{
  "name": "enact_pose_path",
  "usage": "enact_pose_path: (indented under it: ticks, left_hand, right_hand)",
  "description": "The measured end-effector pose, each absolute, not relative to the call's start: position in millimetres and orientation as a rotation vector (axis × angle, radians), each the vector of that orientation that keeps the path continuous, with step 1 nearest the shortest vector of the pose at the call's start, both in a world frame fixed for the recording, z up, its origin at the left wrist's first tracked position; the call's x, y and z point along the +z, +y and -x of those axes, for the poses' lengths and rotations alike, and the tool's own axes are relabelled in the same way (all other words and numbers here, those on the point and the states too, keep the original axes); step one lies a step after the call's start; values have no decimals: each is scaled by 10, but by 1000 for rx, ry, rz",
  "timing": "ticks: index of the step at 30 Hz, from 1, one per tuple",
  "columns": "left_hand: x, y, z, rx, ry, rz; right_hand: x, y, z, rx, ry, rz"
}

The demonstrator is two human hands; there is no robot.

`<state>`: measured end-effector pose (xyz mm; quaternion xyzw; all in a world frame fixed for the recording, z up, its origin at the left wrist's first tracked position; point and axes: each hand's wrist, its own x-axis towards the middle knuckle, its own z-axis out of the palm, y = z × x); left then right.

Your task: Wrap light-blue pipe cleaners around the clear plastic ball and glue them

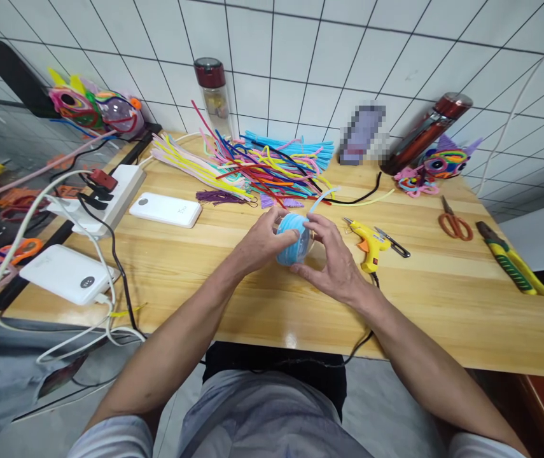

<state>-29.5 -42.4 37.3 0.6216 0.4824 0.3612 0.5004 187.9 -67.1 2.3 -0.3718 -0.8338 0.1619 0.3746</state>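
Between my hands, above the wooden table (252, 305), is a clear round ball (293, 239) partly wrapped in light blue pipe cleaner. My left hand (266, 240) grips its left side, the thumb pressed on the blue wrapping. On the right side, my right hand (329, 261) curves around the ball, fingertips at its top and thumb at its bottom. A loose blue pipe cleaner end (323, 198) sticks up from the top near my right fingertips. Just right of my right hand lies a yellow glue gun (369, 244).
Colourful pipe cleaners (272, 165) lie at the back. Power banks (165, 210), a power strip (118, 194) and cables are left. Snips (393, 242), scissors (455, 224) and yellow-green pliers (505, 257) lie right. A glass bottle (215, 95), red flask (427, 133) and decorated fish (446, 162) stand behind.
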Motion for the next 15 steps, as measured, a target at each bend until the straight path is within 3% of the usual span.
enact_pose_path:
  ticks: [15]
  left_hand:
    - [418, -464, 342, 848, 1085, -1510]
  right_hand:
    - [-17, -656, -1891, 465, -2098, 968]
